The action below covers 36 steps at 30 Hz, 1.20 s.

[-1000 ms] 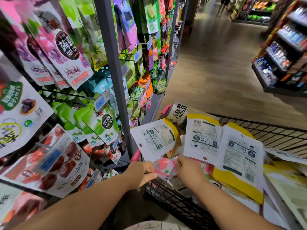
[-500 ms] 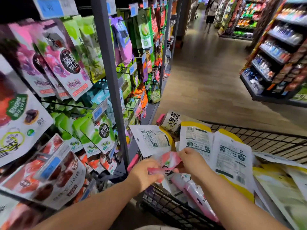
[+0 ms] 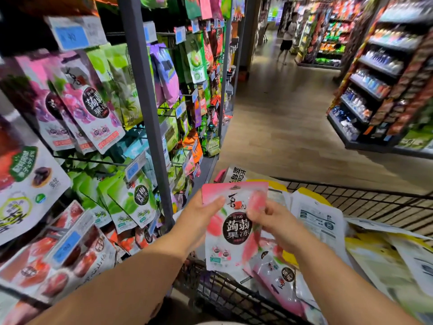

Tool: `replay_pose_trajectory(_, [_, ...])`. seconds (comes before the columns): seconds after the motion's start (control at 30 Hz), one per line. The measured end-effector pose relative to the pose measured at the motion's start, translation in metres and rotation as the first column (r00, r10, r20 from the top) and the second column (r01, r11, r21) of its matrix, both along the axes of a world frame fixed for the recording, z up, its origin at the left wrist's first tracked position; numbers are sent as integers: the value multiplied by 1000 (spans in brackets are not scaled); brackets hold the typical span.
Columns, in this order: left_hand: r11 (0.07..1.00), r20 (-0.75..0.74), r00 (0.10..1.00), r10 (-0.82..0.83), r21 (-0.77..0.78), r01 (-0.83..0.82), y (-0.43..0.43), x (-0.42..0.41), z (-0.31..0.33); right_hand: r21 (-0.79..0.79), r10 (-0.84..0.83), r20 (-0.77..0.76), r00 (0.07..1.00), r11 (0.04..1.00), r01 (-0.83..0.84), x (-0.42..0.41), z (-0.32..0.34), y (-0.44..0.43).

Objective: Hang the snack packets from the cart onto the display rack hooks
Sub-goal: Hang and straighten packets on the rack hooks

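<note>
The pink packet stands upright between both hands, over the near left corner of the cart. The left hand pinches its left edge, thumb across the front. The right hand grips its right edge, fingers curled over the front. The packet's top edge stands free above both hands.

Just left of the left hand rises the rack's grey post, with little room between. Beyond the post, hanging packets crowd the hooks: green packets beside the left hand, purple packets higher, red packets lower. A blue price tag juts out up and left of the left hand.

Below the hands a second pink packet lies in the cart. Right of the right hand, white packets lie face down, overlapping. Ahead of the hands the wooden floor runs bare down the aisle, shelves stand far to the right, and a person stands far off.
</note>
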<state>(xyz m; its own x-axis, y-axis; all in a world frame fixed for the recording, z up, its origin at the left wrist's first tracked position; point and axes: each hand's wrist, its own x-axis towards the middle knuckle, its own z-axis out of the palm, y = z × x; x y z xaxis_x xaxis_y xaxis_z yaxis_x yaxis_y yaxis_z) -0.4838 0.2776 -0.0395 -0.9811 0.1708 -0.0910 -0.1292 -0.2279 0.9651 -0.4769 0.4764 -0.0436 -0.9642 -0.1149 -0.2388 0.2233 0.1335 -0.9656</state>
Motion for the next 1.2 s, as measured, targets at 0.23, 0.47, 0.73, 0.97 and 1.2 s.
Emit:
replay_pose_trajectory(0.23, [978,128,972,-198,94,187,13,14,-11,-296,-289,52,956,910,291,3,3,-4])
replay_pose_trajectory(0.47, [943,328,892,-313,-8,334,15,33,-45,-100,-184,114,976,976,196,16,0,8])
replay_pose_trajectory(0.73, [994,389,920,46,-106,-4,-6,38,-79,770,151,148,977,603,-210,37,-66,55])
replay_pose_trajectory(0.97, [998,396,918,29,-61,-5,-18,43,-87,958,275,140,951,205,-201,55,-96,36])
replay_pose_trajectory(1.2, [999,385,923,23,-41,-7,-21,39,-90,956,242,107,964,240,-166,59,-96,36])
